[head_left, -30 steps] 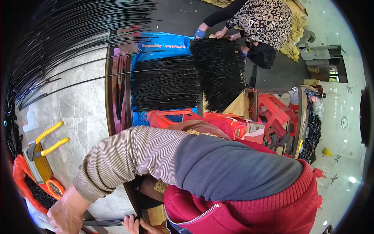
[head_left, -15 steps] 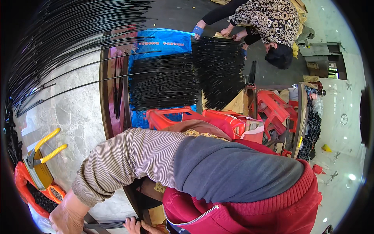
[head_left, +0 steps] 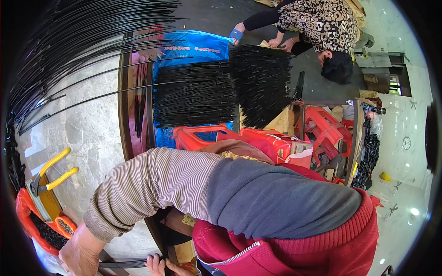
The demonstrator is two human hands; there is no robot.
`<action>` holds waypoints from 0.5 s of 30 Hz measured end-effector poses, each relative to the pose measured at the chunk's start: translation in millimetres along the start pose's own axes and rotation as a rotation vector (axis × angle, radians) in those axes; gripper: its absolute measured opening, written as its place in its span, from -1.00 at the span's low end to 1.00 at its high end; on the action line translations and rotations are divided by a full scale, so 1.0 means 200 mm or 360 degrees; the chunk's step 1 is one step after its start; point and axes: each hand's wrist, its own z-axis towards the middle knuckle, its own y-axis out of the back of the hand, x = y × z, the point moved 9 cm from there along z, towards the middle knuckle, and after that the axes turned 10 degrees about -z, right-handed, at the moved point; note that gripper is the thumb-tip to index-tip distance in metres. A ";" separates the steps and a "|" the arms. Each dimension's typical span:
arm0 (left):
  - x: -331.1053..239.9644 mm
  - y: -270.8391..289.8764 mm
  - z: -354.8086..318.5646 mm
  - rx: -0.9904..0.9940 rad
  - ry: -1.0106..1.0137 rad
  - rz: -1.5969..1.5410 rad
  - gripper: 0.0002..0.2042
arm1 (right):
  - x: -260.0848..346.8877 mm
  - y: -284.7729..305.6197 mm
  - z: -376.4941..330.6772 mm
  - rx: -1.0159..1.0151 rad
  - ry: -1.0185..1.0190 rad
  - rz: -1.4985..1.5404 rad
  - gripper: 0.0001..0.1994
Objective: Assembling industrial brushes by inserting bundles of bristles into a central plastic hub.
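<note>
My right arm, in a striped sleeve, reaches across to the lower left. My right hand (head_left: 82, 254) looks closed there, its fingers lost at the dark picture rim. At the bottom edge my left hand (head_left: 161, 267) has its fingers curled around slim black strips (head_left: 124, 264), which run toward my right hand. Beside my right hand lie a red plastic bag (head_left: 24, 207) with small black pieces in it, and orange-handled scissors (head_left: 66, 226), only the handle clearly visible. Just beyond, cutting pliers (head_left: 48, 178) with yellow handles rest on a yellow box (head_left: 48, 204).
Long thin black rods (head_left: 96, 32) fan over the grey marbled table (head_left: 99, 110). Dense black rod bundles (head_left: 193, 94) lie on a blue sheet (head_left: 207, 43). Red plastic stools (head_left: 322, 126) stand nearby. Another person (head_left: 317, 23) bends over a second rod pile (head_left: 260, 87).
The other person has shifted slightly right, hands still at the far end of the rod pile. My own hands have hardly moved.
</note>
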 end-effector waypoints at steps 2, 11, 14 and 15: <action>0.01 -0.01 0.00 0.0049 0.0006 0.0071 -0.89 | 0.01 0.03 -0.01 0.0003 -0.0022 0.0035 -0.91; 0.02 0.01 -0.06 0.0061 -0.0172 0.0167 -0.89 | 0.02 0.05 0.01 -0.0204 -0.0052 0.0018 -0.93; 0.02 0.01 -0.07 0.0032 -0.0161 0.0130 -0.89 | 0.04 0.05 0.01 -0.0175 -0.0063 0.0046 -0.93; 0.03 0.00 -0.08 0.0031 -0.0161 0.0139 -0.89 | 0.03 0.05 0.02 -0.0164 -0.0077 0.0078 -0.93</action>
